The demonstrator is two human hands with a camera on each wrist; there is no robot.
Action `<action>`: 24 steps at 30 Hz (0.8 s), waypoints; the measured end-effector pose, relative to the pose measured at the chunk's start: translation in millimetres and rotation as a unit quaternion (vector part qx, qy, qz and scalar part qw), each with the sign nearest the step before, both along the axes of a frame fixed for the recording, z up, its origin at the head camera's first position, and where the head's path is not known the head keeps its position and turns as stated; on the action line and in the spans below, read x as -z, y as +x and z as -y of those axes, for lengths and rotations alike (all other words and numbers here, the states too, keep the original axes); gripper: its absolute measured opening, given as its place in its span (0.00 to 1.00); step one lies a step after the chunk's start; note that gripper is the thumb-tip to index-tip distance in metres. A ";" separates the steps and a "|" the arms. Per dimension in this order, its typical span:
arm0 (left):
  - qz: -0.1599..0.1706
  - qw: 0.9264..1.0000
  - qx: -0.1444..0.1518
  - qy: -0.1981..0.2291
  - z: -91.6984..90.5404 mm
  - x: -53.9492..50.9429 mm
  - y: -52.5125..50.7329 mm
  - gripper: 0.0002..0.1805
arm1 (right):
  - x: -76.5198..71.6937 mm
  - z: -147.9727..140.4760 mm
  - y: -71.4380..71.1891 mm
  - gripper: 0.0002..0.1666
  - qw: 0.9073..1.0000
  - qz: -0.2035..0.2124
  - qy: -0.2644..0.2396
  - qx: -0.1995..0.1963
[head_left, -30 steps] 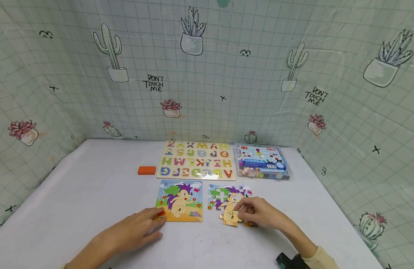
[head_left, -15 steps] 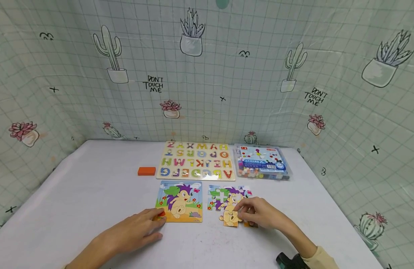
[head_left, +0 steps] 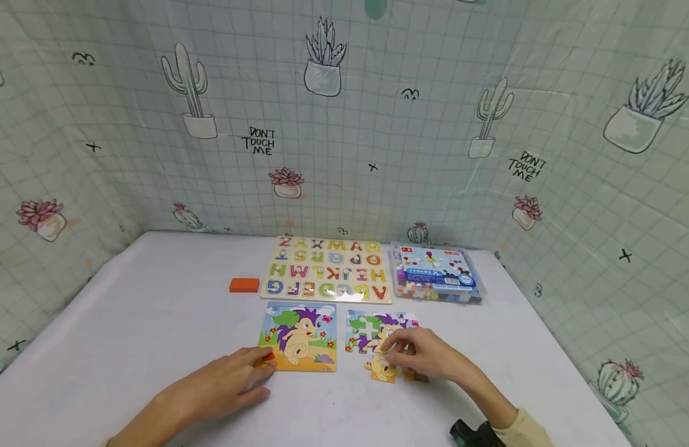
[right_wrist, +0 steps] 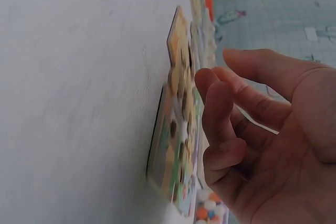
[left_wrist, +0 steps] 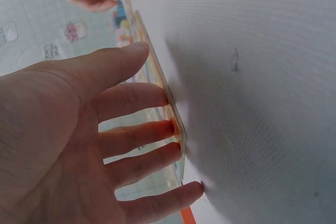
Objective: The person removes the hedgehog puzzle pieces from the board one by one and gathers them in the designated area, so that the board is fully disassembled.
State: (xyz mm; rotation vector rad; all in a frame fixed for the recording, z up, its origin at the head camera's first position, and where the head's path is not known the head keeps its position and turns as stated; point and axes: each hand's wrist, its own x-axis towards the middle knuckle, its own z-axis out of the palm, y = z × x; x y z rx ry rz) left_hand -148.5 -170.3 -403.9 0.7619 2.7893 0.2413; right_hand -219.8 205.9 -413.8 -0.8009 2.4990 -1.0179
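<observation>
My left hand [head_left: 232, 382] lies with extended fingers at the near left corner of a hedgehog picture puzzle board [head_left: 305, 335]. In the left wrist view, several fingertips [left_wrist: 170, 127] touch that board's edge. My right hand [head_left: 425, 354] is over a second, partly assembled hedgehog jigsaw [head_left: 358, 326]. Its fingers are bent, and the right wrist view shows a gap between thumb and fingers with nothing held. Beneath the fingertips lie jigsaw pieces [head_left: 382, 370] with the hedgehog's body. The hand hides the jigsaw's right part.
Behind the puzzles lies a wooden alphabet board [head_left: 325, 270]. To its right is a clear plastic box [head_left: 438, 273] of colourful parts, and to its left an orange block [head_left: 244, 285]. A dark device [head_left: 475, 433] sits by the right wrist. A patterned cloth [head_left: 344, 124] hangs behind the white table.
My right hand has shifted slightly left over the jigsaw, and the body piece by its fingertips now sits a little differently. The left hand stays put. The head view has tilted slightly.
</observation>
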 end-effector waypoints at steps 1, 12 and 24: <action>0.000 1.000 0.003 0.002 0.2 0.1 0.1 0.27 | 0.2 3.2 0.2 0.12 1.000 -0.001 -0.001 -0.004; 0.010 1.000 -0.006 0.009 1.9 2.1 1.9 0.27 | -2.3 59.6 -2.4 0.09 0.998 -0.037 0.023 -0.039; 0.005 1.000 -0.024 0.020 6.8 2.2 1.1 0.25 | -1.6 127.4 -8.0 0.10 0.997 -0.044 0.012 -0.069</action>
